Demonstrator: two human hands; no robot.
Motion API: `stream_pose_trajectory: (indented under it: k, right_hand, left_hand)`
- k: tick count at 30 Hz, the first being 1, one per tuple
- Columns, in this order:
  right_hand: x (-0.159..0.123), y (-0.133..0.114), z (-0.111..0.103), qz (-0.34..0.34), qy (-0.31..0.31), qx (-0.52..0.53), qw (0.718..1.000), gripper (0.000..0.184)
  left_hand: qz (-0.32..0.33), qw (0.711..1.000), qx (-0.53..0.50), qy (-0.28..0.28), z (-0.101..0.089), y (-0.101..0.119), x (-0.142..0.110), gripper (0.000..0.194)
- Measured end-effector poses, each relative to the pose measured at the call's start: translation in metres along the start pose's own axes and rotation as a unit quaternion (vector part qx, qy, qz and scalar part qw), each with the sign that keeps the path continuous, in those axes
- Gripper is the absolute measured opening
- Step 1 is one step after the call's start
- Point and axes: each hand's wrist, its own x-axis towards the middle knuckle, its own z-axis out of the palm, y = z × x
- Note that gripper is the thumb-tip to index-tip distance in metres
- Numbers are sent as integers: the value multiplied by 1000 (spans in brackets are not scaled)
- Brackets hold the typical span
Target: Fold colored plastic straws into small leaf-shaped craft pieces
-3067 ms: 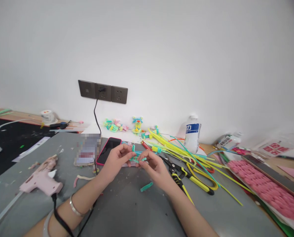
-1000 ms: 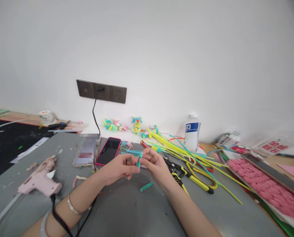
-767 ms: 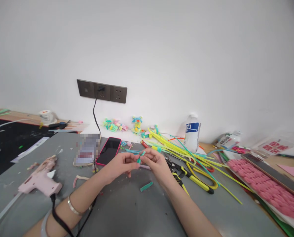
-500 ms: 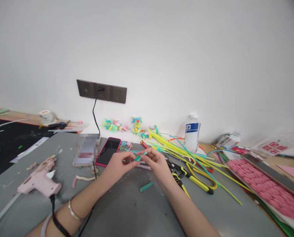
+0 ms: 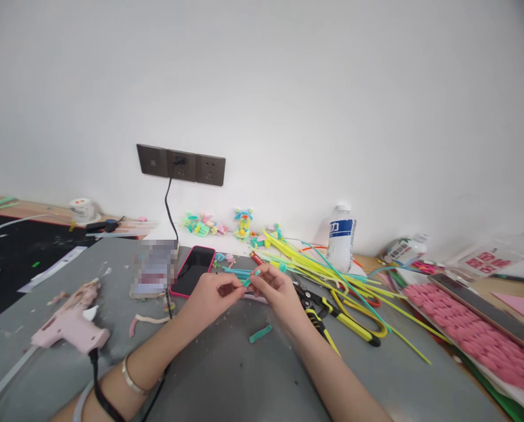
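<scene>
Both hands meet near the middle of the table, pinching a small teal pipe cleaner piece point(image 5: 247, 282) between them. My left hand point(image 5: 215, 293) grips its near end with thumb and index finger; my right hand point(image 5: 274, 287) has its fingertips closed on the other side. Fingers hide much of the piece. Below the hands, a second short teal piece point(image 5: 261, 333) lies on the grey tabletop. Behind the fingers are several blue stems point(image 5: 235, 271). Close to the right wrist rest yellow-and-black pliers point(image 5: 341, 319).
A pink glue gun point(image 5: 71, 325) with a black cord lies left. Two phones, one pink-edged point(image 5: 194, 269), lie behind my left hand. Yellow-green pipe cleaners point(image 5: 315, 264) spread to the right. Small figures point(image 5: 243, 224) and a white bottle point(image 5: 341, 237) stand by the wall. Pink braided material point(image 5: 468, 328) lies far right.
My left fingers have moved slightly right and in closer to my right fingertips, and the teal piece sits a little differently between them. The things on the table stay in place.
</scene>
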Motion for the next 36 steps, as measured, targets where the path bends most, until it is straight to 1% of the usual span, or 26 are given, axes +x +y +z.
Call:
stream_pose_trajectory:
  k: [6, 12, 16, 19, 22, 25, 27, 29, 32, 36]
  right_hand:
    - [-2, -3, 4, 1, -2, -25, 1000, 36]
    - [-4, -10, 5, 5, -28, -57, 998, 36]
    - [-4, -11, 6, 10, -37, -52, 998, 36]
    - [-6, -12, 7, 3, -46, -33, 998, 34]
    - [-8, -16, 5, -4, -65, -21, 998, 30]
    - [-9, -25, -1, -1, -123, -31, 992, 26]
    - [-9, -29, -5, -12, -165, -30, 986, 24]
    - [-8, -31, -8, -26, -186, -21, 982, 21]
    - [-7, -30, -10, -34, -180, -14, 983, 19]
    - [-6, -27, -9, -35, -158, -11, 987, 17]
  left_hand:
    - [-12, 998, -53, -14, 6, -6, -1, 22]
    - [6, 1000, -8, -17, 2, -3, 0, 22]
    - [8, 1000, 5, -14, -2, 0, 0, 25]
    - [-25, 997, -56, -49, -3, -2, 0, 34]
    - [-67, 980, -158, -102, -3, -3, -1, 37]
    - [-100, 953, -245, -145, -3, -2, -2, 39]
    - [-125, 933, -294, -167, -4, 1, -3, 39]
    - [-148, 914, -328, -185, -4, 4, -4, 39]
    - [-161, 900, -352, -197, -5, 7, -4, 40]
    - [-152, 898, -357, -206, -5, 9, -5, 42]
